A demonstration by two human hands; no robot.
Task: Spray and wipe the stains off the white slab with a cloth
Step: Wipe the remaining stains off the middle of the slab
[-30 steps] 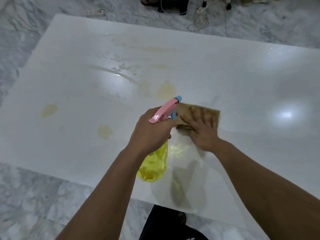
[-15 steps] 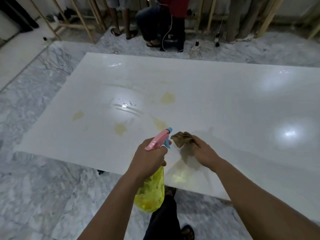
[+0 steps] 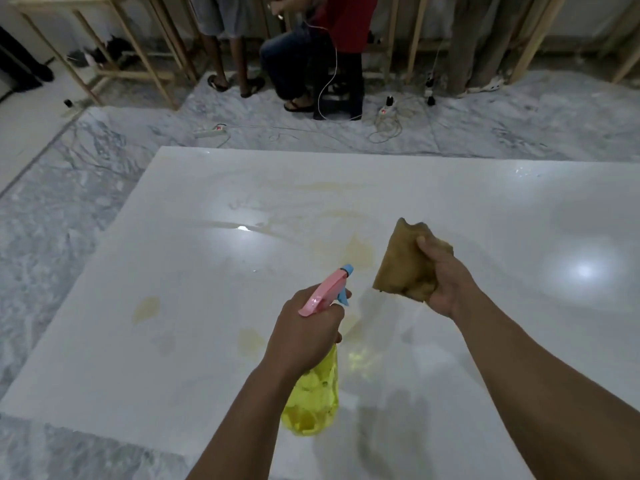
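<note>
From the head camera, the left hand [image 3: 304, 336] covers the neck and trigger of the translucent yellow plastic spray bottle with a pink head and blue nozzle [image 3: 313, 400], so only the pink top, the blue tip and the yellow body below the wrist show. Its fingers are wrapped tight around that neck, the nozzle aimed away from the person across the glossy white rectangular slab [image 3: 194, 271]. The slab's right side and near right corner run out of frame. No label or writing can be made out on the bottle or anywhere else.

The right hand [image 3: 446, 282] is raised above the slab, knuckles up, fingers [image 3: 424, 245] clenched on the crumpled brown cloth [image 3: 401, 261]; part of the cloth is buried in the palm, and a loose corner hangs toward the bottle. Both forearms reach in from the bottom edge, bare.

Pale yellow stains [image 3: 147, 306] lie on the slab left of the bottle and ahead of it, faint under the glare of reflected lights. Beyond the far edge, on the grey marble floor [image 3: 52, 220], two people [image 3: 311, 46] are cut off above the waist.
</note>
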